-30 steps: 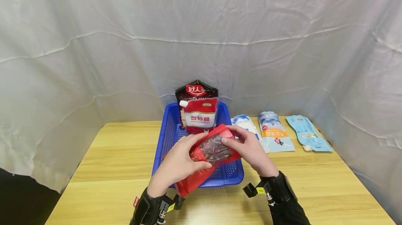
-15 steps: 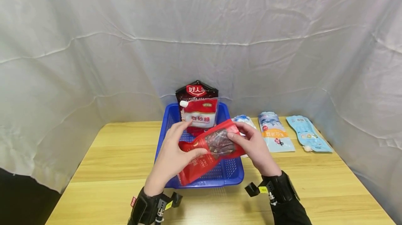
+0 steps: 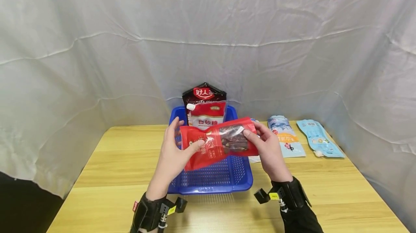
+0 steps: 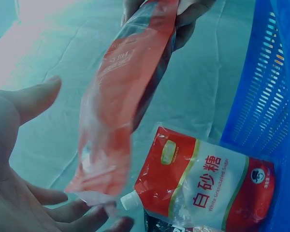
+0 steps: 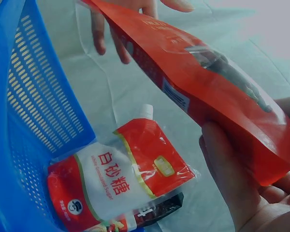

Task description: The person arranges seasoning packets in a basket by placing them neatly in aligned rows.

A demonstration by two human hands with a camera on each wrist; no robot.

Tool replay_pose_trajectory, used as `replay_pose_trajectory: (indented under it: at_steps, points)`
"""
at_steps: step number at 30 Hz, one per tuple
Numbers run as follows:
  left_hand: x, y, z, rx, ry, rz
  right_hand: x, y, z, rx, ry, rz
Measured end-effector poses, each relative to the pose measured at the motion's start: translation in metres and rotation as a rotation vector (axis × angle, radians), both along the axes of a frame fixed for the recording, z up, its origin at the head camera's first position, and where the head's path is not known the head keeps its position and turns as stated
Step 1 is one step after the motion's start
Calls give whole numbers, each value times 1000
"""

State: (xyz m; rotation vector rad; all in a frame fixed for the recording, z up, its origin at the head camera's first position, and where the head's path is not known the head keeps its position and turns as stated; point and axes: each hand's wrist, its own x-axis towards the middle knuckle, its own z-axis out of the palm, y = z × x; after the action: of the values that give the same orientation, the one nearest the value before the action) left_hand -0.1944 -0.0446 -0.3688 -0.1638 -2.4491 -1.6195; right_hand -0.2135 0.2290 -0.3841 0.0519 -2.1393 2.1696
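Left hand (image 3: 172, 157): grip wide, thumb clear of the red bag (image 3: 208, 148) in the left wrist view, fingers near its end; contact there cannot be told. Blue basket (image 3: 208, 190), on the table (image 3: 123, 168): the black pack (image 3: 204, 94) stands at its rear, with the sugar pouch (image 3: 208, 110), white-spouted, before it. The red bag lies crosswise above the basket, its clear window toward the right. Right hand (image 3: 271, 153): grip holding the bag's right end, thumb in front. Beyond, on the table: white pack (image 3: 254, 159), mostly hidden; orange-banded pack (image 3: 287, 138); light-blue pouch (image 3: 320, 138).
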Motion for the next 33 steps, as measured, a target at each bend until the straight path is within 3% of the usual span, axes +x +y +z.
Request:
replay_pose_trajectory:
  at_steps: [9,14,19,26,33]
  points:
    - [-2,2,-2,204,-123,-83,1,0,0,-115,27,-25]
    - [-1,4,-3,263,-113,-117,1,-4,-1,-135,16,-13]
    - [-1,5,-4,332,-107,-103,2,-8,-3,-137,18,-8]
    - [0,3,-4,346,-103,-89,1,-8,-3,-103,40,16]
    - [1,-2,0,292,-73,-79,0,0,0,-8,90,52]
